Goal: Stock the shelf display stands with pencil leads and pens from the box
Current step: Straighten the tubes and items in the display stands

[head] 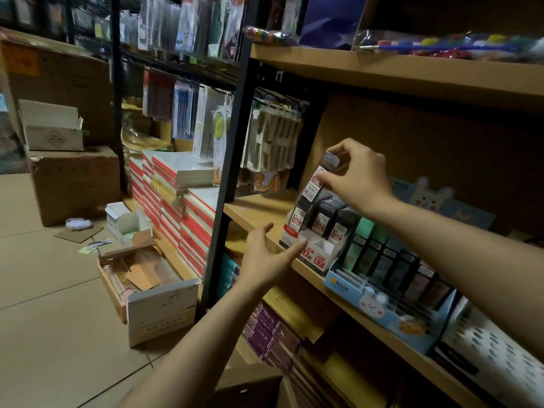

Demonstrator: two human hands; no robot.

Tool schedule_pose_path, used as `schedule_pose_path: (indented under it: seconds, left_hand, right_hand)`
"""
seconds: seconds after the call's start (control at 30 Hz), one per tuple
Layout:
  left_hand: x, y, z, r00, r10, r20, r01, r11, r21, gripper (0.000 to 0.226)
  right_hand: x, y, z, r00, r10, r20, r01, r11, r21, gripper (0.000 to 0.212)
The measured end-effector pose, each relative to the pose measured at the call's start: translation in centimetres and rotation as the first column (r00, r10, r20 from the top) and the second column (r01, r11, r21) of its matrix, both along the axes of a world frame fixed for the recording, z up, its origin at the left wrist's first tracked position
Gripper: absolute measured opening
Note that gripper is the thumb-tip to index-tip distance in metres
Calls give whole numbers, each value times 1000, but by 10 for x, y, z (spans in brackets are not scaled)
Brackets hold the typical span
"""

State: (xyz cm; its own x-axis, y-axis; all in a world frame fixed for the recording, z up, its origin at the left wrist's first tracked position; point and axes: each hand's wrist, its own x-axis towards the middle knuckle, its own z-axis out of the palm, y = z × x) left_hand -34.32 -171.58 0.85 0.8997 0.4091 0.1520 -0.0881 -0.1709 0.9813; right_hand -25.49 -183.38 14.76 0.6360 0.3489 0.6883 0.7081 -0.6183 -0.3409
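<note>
A red and white pencil-lead display stand sits at the left end of the wooden shelf. Dark lead cases with red and white labels fill its rows. My right hand pinches one lead case by its top, held tilted above the stand's back row. My left hand is open, fingers stretched toward the stand's front left corner and touching it. To the right stands a blue rabbit-print display stand with mint and dark cases. An open cardboard box lies on the floor at lower left.
A black metal upright divides this shelf from hanging packets and stacked red-edged notebooks on the left. More cardboard boxes stand on the tiled floor. A white perforated basket is at the shelf's right end. Purple packs fill the shelf below.
</note>
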Motion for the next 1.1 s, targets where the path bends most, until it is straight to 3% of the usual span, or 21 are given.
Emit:
schedule_pose_path:
  seconds: [0.13, 0.3, 0.43, 0.73, 0.93, 1.1]
  left_hand:
    - [32, -16, 3, 999, -27, 27, 29, 994, -109, 94]
    - [50, -23, -9, 997, 14, 81, -8, 998, -68, 78]
    - [48, -22, -14, 995, 12, 98, -4, 997, -74, 88]
    - [47, -24, -14, 995, 12, 101, -4, 996, -84, 88]
    - [43, -20, -22, 991, -8, 135, 5, 1000, 22, 85]
    - [37, -17, -32, 989, -23, 144, 9, 995, 95, 85]
  right_hand:
    - [11, 3, -8, 1000, 18, -10, -18, 999, -29, 31]
    - [17, 3, -20, 999, -23, -40, 18, 992, -122, 32]
    - [14, 7, -22, 999, -33, 11, 35, 983, -181, 30]
    - [12, 17, -32, 996, -38, 77, 63, 937, -343, 43]
    - [14, 6, -46, 990, 39, 136, 41, 842, -537, 39]
    - [11, -13, -49, 990, 110, 90, -44, 843, -537, 51]
